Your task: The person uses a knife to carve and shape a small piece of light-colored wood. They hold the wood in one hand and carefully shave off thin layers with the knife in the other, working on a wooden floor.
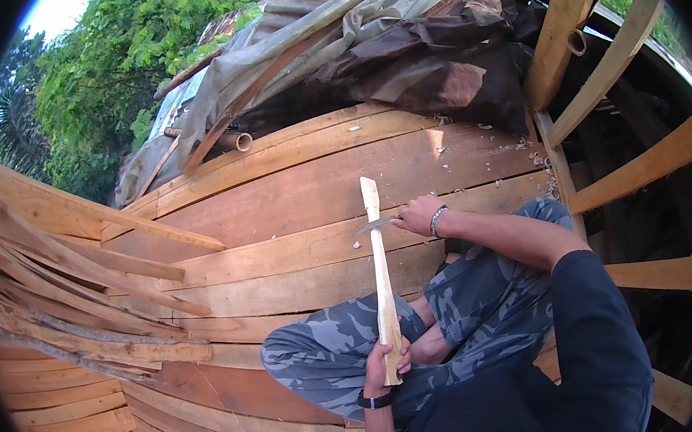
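Note:
A pale, carved wooden handle (pixel 383 283) slants up and away from my lap, wider at both ends and slimmer between. Its near end is gripped by my left hand (pixel 388 364), fingers wrapped round it above my crossed legs. My right hand (pixel 419 214) is closed on a knife, its own handle hidden inside the fist. The curved metal knife blade (pixel 376 225) points left and lies across the upper part of the wooden handle, seemingly touching it. The far end of the wooden piece hangs over the plank floor.
Wood shavings (pixel 521 145) lie scattered on the plank floor (pixel 283 254). Long boards (pixel 63 274) are stacked at the left. Slanting timber posts (pixel 568 24) stand at the right. A grey and dark tarpaulin (pixel 430 52) covers a heap at the far edge, beside a bamboo pole (pixel 242 142).

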Action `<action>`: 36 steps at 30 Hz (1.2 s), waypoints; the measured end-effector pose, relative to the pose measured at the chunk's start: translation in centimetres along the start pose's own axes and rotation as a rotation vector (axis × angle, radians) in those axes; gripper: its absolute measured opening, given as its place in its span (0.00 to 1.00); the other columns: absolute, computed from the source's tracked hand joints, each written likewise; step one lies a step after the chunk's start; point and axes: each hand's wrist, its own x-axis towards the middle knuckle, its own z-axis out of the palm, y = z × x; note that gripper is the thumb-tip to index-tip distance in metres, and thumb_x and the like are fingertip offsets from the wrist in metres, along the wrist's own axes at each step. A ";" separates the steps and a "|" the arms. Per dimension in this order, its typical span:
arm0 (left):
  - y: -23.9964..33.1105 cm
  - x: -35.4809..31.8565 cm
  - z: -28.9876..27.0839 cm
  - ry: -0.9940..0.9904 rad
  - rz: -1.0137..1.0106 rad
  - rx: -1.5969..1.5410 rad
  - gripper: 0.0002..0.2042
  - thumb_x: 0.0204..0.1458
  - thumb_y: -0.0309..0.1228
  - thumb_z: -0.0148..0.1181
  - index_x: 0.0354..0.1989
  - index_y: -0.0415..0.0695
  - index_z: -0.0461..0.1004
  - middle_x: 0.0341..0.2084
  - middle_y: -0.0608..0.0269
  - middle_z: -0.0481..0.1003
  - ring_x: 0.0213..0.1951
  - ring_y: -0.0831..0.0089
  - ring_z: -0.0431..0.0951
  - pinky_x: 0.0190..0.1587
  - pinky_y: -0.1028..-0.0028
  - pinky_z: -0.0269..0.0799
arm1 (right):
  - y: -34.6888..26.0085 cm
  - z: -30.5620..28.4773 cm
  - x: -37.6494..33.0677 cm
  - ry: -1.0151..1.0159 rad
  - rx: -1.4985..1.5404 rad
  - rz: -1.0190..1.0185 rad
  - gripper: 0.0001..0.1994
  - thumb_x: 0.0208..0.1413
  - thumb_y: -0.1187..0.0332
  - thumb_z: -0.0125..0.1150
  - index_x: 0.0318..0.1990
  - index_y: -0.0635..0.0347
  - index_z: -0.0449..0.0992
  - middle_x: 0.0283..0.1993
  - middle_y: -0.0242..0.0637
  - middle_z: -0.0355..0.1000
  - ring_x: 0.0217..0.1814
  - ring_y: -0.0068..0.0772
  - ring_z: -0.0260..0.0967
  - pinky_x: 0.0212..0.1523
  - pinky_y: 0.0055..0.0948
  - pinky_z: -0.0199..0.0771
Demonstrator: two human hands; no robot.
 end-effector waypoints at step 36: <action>0.2 -0.3 -0.2 -0.048 0.014 -0.064 0.33 0.55 0.33 0.43 0.72 0.45 0.45 0.30 0.57 0.63 0.21 0.74 0.62 0.24 0.75 0.64 | -0.6 -0.3 0.6 -0.060 0.017 0.015 0.30 0.66 0.44 0.40 0.34 0.60 0.83 0.34 0.51 0.79 0.37 0.55 0.78 0.45 0.47 0.78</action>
